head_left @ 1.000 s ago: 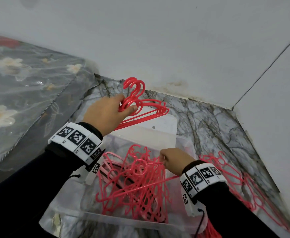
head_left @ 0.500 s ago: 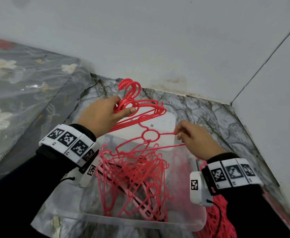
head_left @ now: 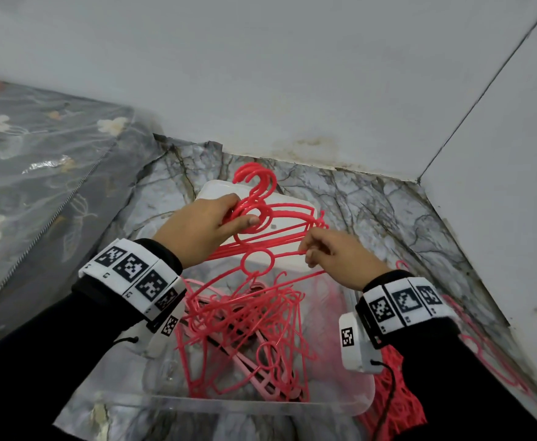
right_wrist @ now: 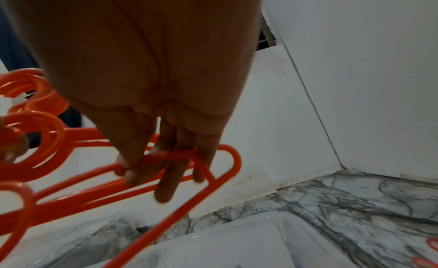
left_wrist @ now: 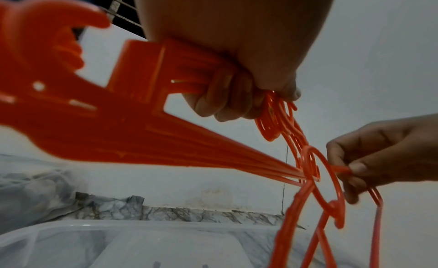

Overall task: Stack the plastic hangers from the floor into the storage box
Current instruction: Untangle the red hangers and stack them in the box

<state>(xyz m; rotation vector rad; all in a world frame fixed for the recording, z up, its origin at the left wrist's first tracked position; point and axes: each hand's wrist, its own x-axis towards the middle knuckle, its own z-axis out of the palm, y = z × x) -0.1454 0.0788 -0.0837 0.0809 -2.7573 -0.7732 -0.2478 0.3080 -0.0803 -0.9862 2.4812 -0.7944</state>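
Marble floor corner: above the box (head_left: 350,405), left hand (head_left: 197,229) grips the bundle (head_left: 261,211) by its necks, likely for alignment, while right hand (head_left: 340,253) pinches one hanger (head_left: 257,262).

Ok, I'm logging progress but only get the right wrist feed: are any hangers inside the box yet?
Observer: Yes, the head view shows a tangled pile of hangers inside the clear storage box.
Operator: And the left hand?
Observer: The left hand grips a bundle of hangers by the necks, with the hooks lined up.
Operator: Anything beside the box?
Observer: A red mesh item lies on the floor at its near right corner.
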